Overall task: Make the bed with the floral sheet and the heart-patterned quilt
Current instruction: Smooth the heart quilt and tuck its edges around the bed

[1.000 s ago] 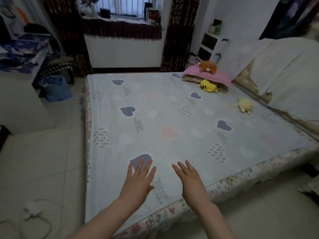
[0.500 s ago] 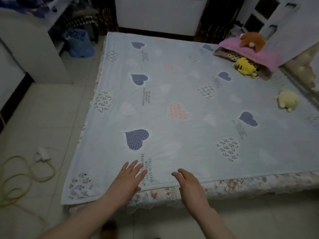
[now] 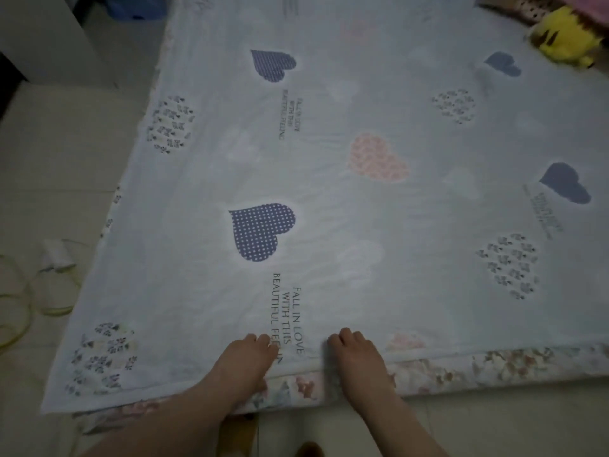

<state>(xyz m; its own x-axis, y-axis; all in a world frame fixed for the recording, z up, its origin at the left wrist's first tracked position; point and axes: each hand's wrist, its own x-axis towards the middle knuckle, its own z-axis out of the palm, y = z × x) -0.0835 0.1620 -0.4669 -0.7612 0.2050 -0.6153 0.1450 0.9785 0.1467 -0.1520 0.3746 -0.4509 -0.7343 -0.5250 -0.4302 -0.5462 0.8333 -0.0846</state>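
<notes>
The pale blue heart-patterned quilt (image 3: 346, 199) lies spread flat over the bed. Under it the floral sheet (image 3: 461, 367) shows as a strip along the near edge of the mattress. My left hand (image 3: 245, 361) and my right hand (image 3: 356, 357) are side by side at the quilt's near hem, fingers curled down into the fabric beside the printed words. Both hands grip the quilt's edge; the fingertips are hidden in the cloth.
A yellow plush toy (image 3: 563, 44) lies on the quilt at the far right, next to a pink pillow edge. A white plug and yellow-green cable (image 3: 19, 291) lie on the tiled floor at left. A white cabinet (image 3: 43, 37) stands at far left.
My head has tipped down and closer to the bed. Both hands moved from flat on the quilt back to its near hem and curled onto the fabric.
</notes>
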